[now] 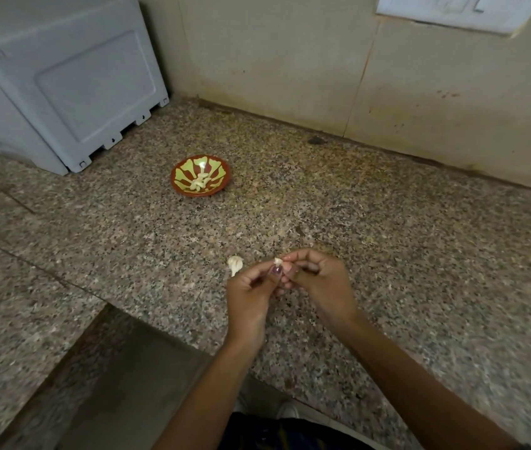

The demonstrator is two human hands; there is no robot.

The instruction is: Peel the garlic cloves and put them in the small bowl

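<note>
Both hands pinching one garlic clove (277,262): left hand (251,289) and right hand (317,280) fingers curling round it. Peeled cloves (200,183) sitting in small bowl (178,172). No readable writing.

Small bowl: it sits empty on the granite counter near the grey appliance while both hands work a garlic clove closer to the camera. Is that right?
Not quite. The small bowl is not empty: the head view shows several pale peeled cloves already lying in it. The rest holds: it sits on the granite counter near the grey appliance, while the left hand and right hand pinch a garlic clove closer to the camera.
</note>
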